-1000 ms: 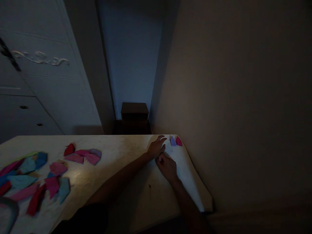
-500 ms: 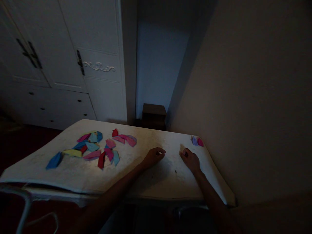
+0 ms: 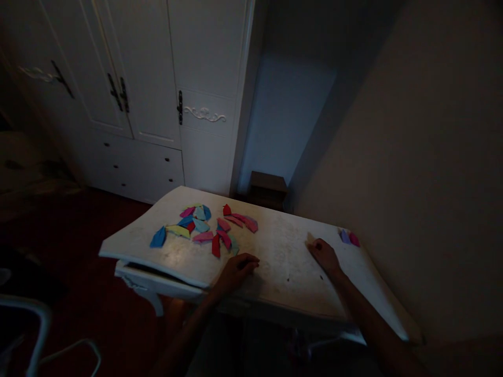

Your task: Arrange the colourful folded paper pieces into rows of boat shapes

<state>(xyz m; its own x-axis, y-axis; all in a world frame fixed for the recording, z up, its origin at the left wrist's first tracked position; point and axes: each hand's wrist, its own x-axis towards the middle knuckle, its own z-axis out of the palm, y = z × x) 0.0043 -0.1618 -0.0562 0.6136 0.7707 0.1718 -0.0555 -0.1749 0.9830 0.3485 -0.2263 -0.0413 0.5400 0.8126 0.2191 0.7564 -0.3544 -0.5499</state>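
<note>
My right hand (image 3: 325,255) is closed in a pinch over the right half of the white table (image 3: 275,272). At its fingertips shows a small pale tan piece (image 3: 310,239), too dim to tell whether paper or cloth. My left hand (image 3: 239,268) is above the front of the table, fingers loosely bent, thumb apart, with nothing visible in it. Left of it lie several folded coloured pieces, among them a blue piece (image 3: 158,237), a yellow piece (image 3: 178,231) and a red piece (image 3: 216,245). By the right edge rest a lilac piece (image 3: 345,236) and a magenta piece (image 3: 354,239).
A white wardrobe (image 3: 208,146) stands behind the table, with a dark brown box-like cabinet (image 3: 269,181) in the corner. The wall (image 3: 424,183) runs along the table's right side. A pale curved metal frame (image 3: 44,319) is at lower left. The room is dim.
The view has swung left, so the table and wardrobe appear further right. My left hand has moved left, closer to the coloured pieces. My right hand stays pinched at the tan piece.
</note>
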